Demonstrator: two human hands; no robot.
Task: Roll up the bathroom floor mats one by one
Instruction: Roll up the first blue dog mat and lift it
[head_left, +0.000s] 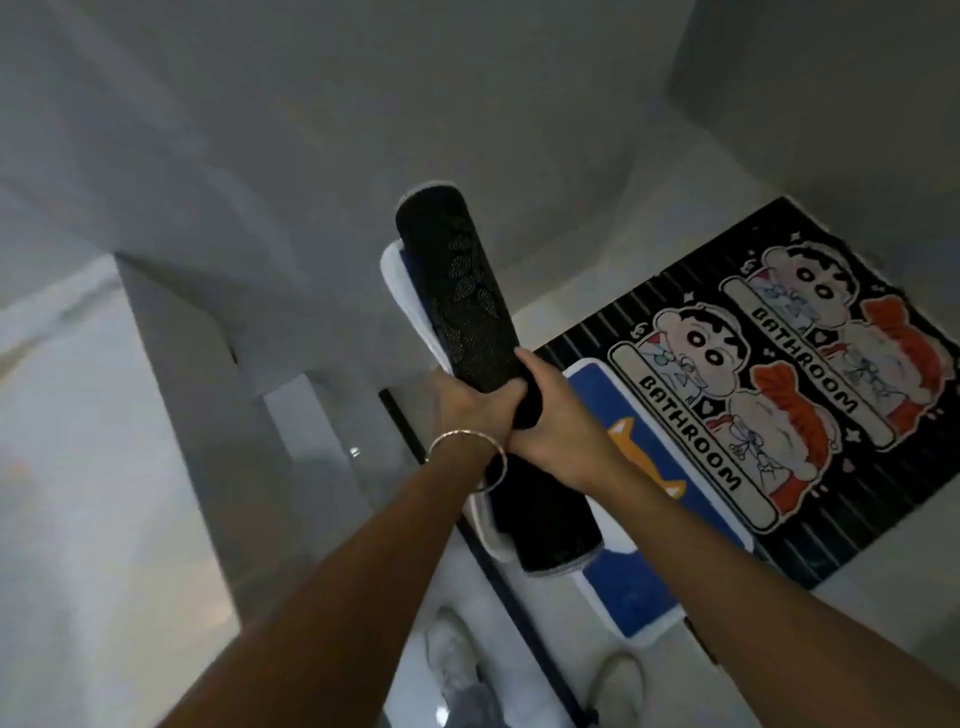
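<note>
A rolled mat (462, 291), black with a dotted leaf pattern on its underside, is held up in the air in the middle of the head view. My left hand (472, 410) grips the roll around its middle, and a thin bangle sits on that wrist. My right hand (550, 410) grips the same roll from the right side. A second rolled mat (410, 296), white and blue, shows behind the black roll. On the floor lies a flat blue mat (639, 597) with an orange figure. Beside it lies a flat black cartoon mat (753, 364) printed "BATHROOM".
A dark rail or threshold strip (498, 571) runs along the floor under my arms. Two pale shoes (452, 660) show at the bottom edge. Grey walls (208, 156) and a white panel (78, 467) close in the left side.
</note>
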